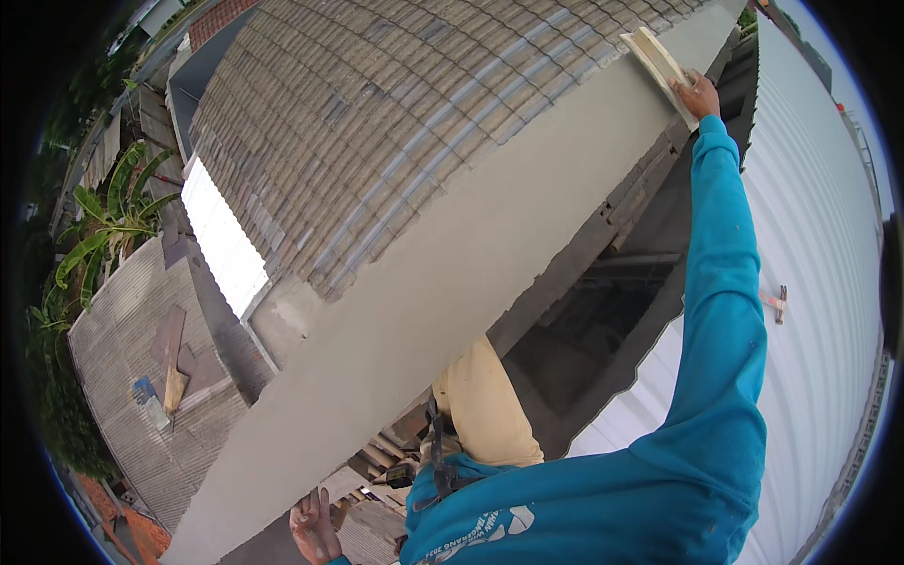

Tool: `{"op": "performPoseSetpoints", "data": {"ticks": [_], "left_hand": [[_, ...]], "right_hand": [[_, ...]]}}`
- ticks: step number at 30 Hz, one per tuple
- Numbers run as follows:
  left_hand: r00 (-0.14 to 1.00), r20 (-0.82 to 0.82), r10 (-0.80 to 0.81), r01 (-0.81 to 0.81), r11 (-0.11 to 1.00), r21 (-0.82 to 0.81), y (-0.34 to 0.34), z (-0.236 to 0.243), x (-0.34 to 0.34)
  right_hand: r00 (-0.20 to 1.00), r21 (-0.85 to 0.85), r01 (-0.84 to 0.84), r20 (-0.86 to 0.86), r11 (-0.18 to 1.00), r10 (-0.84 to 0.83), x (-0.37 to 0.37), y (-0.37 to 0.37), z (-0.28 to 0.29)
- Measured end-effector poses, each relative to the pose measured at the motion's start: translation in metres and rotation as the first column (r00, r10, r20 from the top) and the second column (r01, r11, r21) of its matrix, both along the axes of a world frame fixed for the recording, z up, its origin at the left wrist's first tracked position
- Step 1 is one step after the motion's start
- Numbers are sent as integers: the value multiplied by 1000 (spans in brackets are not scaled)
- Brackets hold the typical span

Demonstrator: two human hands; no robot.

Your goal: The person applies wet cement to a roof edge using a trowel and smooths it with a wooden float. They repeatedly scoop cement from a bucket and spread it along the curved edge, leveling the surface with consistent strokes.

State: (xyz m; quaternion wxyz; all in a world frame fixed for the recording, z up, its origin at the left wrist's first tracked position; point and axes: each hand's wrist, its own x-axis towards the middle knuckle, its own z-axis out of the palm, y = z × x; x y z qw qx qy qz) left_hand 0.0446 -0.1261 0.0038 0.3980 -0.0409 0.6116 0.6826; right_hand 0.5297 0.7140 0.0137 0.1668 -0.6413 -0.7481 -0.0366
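Observation:
A long, smooth band of grey plaster (471,226) runs diagonally along the top of a wall, from lower left to upper right. At its upper end, my right hand (698,95) is closed on a pale, long, narrow plastering float (656,66). The float lies across the band, near the roof tiles. Low on the left, my left hand (314,529) touches the band's near edge with its fingers stretched out and holds nothing. My right arm reaches far out in a teal sleeve. My leg in tan trousers (490,405) is against the wall.
Ribbed roof tiles (377,122) slope beyond the band. At right lies a white corrugated metal roof (819,282) with a hammer (778,304) on it. A dark gap (584,330) opens below the wall. A lower corrugated roof (122,330) holds scraps beside banana plants (108,221).

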Motion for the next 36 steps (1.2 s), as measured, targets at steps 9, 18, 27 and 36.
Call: {"op": "performPoseSetpoints", "data": {"ticks": [9, 18, 27, 36], "left_hand": [[967, 254, -19, -2, 997, 83, -35, -8, -12], [352, -332, -875, 395, 460, -795, -40, -23, -19], [824, -155, -545, 421, 772, -477, -36, -16, -18], [357, -356, -863, 278, 462, -842, -39, -20, -17]], "right_hand": [[997, -72, -17, 77, 997, 22, 6, 29, -23], [967, -79, -254, -14, 964, 254, -91, -135, -4], [970, 53, -186, -148, 981, 192, -56, -99, 13], [989, -182, -41, -144, 982, 15, 25, 45, -10]]}}
